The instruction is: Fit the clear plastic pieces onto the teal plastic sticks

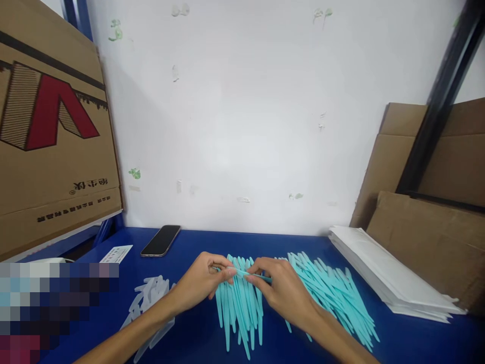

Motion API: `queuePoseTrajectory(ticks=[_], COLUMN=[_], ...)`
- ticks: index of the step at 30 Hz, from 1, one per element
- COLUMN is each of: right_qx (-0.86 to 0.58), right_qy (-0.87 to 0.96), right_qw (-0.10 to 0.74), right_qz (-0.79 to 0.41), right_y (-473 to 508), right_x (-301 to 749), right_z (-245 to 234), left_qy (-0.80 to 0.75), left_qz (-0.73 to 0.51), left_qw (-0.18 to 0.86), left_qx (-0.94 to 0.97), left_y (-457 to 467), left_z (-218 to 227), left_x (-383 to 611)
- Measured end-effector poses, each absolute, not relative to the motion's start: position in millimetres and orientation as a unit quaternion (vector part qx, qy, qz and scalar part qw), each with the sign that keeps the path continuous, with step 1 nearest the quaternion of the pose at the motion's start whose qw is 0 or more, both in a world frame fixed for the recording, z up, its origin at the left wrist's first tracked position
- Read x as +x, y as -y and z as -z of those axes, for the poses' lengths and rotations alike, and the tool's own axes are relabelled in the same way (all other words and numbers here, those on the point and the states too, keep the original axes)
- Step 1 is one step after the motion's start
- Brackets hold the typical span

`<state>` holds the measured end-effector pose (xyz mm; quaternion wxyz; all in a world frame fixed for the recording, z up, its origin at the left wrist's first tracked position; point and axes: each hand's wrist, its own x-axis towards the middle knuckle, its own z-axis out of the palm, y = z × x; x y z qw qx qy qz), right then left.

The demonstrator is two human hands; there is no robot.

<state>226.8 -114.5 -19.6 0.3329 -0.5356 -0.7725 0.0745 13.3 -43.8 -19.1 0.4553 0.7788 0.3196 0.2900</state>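
Observation:
Both of my hands meet above the middle pile, pinching at one slim piece held crosswise. My right hand (278, 283) is closed on a slim teal plastic stick (262, 277), which points leftward. The fingers of my left hand (212, 275) pinch a pale translucent piece at the stick's left end; whether it is around the tip I cannot tell. Under my hands lies a bundle of teal sticks (240, 313) with tapered ends. A looser pile of teal sticks (337, 293) is beyond my right forearm. Frosted translucent pieces (151, 298) lie left, partly hidden by my left forearm.
A phone (161, 241) and a printed card (116, 254) lie at the back left of the blue table (212, 241). White envelopes (394, 278) are stacked at right. Cardboard (428, 237) leans behind them; a large carton (56, 167) stands left. A white wall (235, 126) closes the back.

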Motion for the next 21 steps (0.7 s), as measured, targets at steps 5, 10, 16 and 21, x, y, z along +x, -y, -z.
queuePoseTrajectory(ticks=[5, 10, 16, 21], right_qx=[-0.532, -0.522, -0.534, -0.532], right_qy=[0.767, 0.770, 0.738, 0.751], right_qw=[0.343, 0.347, 0.377, 0.355], right_qz=[-0.105, -0.122, -0.166, -0.167], right_y=[115, 117, 118, 117], right_x=[226, 226, 223, 226], right_z=[18, 17, 13, 11], left_qy=[-0.317, -0.308, -0.311, -0.328], left_qz=[-0.274, -0.282, -0.314, -0.310], left_qw=[0.453, 0.456, 0.471, 0.472], left_qx=[0.787, 0.786, 0.764, 0.758], left_y=[46, 48, 54, 56], left_z=[18, 18, 16, 17], left_x=[12, 11, 14, 17])
